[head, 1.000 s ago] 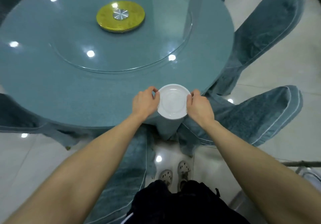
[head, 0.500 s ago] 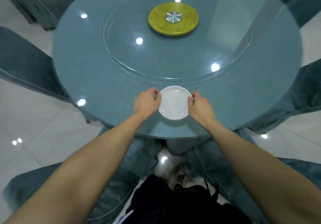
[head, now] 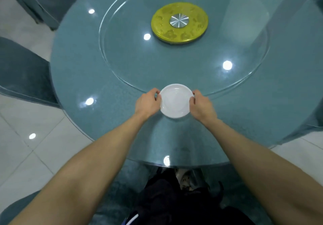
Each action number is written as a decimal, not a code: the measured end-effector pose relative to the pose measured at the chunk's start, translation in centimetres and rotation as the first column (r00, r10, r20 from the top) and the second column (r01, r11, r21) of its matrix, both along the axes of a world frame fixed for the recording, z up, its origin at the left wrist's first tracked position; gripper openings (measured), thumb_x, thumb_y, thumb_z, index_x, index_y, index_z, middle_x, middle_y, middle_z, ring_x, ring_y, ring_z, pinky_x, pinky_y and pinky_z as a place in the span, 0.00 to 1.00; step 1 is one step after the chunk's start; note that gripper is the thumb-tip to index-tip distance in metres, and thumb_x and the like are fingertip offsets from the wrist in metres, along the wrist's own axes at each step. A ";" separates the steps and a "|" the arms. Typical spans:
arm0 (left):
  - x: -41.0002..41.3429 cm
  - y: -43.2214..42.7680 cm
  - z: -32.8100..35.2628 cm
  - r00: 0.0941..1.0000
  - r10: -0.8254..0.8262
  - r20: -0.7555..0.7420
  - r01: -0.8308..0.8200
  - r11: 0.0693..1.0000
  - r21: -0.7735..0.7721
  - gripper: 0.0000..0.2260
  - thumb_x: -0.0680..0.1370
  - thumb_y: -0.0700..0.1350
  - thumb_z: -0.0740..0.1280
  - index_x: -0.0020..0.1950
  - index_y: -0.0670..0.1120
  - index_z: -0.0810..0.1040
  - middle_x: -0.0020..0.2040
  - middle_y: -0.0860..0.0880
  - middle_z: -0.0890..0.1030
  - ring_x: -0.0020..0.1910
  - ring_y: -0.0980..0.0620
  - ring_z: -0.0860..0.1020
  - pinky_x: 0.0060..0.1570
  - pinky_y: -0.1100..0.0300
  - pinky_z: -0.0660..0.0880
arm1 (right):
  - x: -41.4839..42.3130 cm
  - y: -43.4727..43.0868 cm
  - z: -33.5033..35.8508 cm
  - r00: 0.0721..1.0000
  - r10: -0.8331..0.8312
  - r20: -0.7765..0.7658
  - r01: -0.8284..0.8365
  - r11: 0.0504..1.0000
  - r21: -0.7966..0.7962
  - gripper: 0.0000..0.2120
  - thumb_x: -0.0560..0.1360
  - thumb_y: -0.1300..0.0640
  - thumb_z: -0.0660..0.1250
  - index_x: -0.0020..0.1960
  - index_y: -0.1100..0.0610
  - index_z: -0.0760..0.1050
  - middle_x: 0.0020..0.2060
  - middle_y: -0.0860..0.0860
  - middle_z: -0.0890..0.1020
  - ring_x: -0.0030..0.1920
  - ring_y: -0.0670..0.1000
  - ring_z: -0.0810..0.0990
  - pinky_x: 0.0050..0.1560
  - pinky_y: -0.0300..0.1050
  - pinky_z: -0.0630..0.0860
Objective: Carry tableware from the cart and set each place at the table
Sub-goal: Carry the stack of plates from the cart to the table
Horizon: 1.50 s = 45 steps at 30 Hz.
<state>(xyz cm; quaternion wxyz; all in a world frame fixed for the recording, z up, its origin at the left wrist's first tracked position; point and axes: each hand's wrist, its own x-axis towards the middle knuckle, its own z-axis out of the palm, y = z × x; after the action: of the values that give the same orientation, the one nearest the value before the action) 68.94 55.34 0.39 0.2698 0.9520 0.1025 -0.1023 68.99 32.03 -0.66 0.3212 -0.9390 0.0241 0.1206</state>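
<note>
A small white plate (head: 175,100) is over the near part of the round blue-grey table (head: 108,88), just in front of the glass turntable's rim. My left hand (head: 147,102) pinches its left edge and my right hand (head: 202,106) pinches its right edge, fingers curled round the rim. I cannot tell whether the plate rests on the tabletop or hangs just above it. No cart is in view.
A large glass turntable (head: 183,53) covers the table's middle, with a yellow disc and metal hub (head: 179,22) at its centre. Blue-covered chairs stand at the left (head: 22,69), far left (head: 42,1) and right (head: 314,120). White floor tiles (head: 29,142) lie to the left.
I have come closer to the table and the plate has travelled from its near edge inward, to just in front of the turntable rim. Both hands keep their hold on it.
</note>
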 end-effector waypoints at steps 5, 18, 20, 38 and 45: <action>5.3 0.5 -1.0 0.998 -0.017 -0.053 0.015 0.999 -0.048 0.10 0.83 0.53 0.60 0.61 0.57 0.78 0.41 0.54 0.84 0.47 0.43 0.82 0.48 0.50 0.80 | 4.8 0.8 -0.6 1.000 -0.022 -0.019 0.021 1.000 -0.015 0.14 0.85 0.55 0.54 0.66 0.60 0.71 0.55 0.63 0.83 0.53 0.67 0.80 0.51 0.59 0.78; 15.2 2.0 -3.5 0.995 -0.037 -0.091 0.034 0.999 -0.040 0.14 0.83 0.53 0.61 0.67 0.58 0.77 0.46 0.49 0.85 0.50 0.42 0.82 0.50 0.49 0.80 | 14.3 2.4 -2.2 0.996 -0.055 -0.075 0.054 0.998 -0.010 0.13 0.85 0.53 0.54 0.65 0.57 0.71 0.54 0.60 0.83 0.53 0.66 0.80 0.54 0.60 0.78; 15.4 2.0 -3.6 0.994 -0.045 -0.104 0.041 0.999 -0.033 0.14 0.82 0.53 0.61 0.66 0.58 0.78 0.44 0.51 0.85 0.49 0.42 0.82 0.51 0.48 0.81 | 14.5 2.4 -2.5 0.997 -0.051 -0.063 0.050 0.999 -0.016 0.13 0.85 0.54 0.55 0.64 0.57 0.71 0.53 0.60 0.83 0.52 0.66 0.80 0.53 0.60 0.77; 13.8 1.0 -3.7 0.985 -0.140 -0.102 0.156 0.974 0.166 0.19 0.80 0.64 0.59 0.66 0.57 0.74 0.43 0.51 0.85 0.47 0.43 0.83 0.50 0.50 0.81 | 11.8 1.4 -3.7 1.000 -0.025 0.018 0.029 0.974 -0.225 0.18 0.87 0.45 0.53 0.58 0.59 0.72 0.46 0.62 0.83 0.46 0.66 0.81 0.40 0.56 0.70; 14.7 -0.1 -2.2 0.988 -0.144 0.056 0.137 0.983 0.120 0.23 0.80 0.66 0.61 0.68 0.54 0.77 0.53 0.54 0.83 0.54 0.48 0.82 0.57 0.50 0.78 | 10.2 -0.5 -2.2 0.989 -0.146 0.024 0.148 0.972 -0.181 0.22 0.86 0.43 0.55 0.67 0.60 0.72 0.59 0.62 0.82 0.57 0.67 0.81 0.55 0.60 0.77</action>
<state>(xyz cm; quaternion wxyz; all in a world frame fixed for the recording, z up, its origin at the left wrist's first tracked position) 83.62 55.24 -1.78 0.2096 0.9736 0.0321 -0.0842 79.19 31.55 -2.90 0.2420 -0.9607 0.1030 0.0888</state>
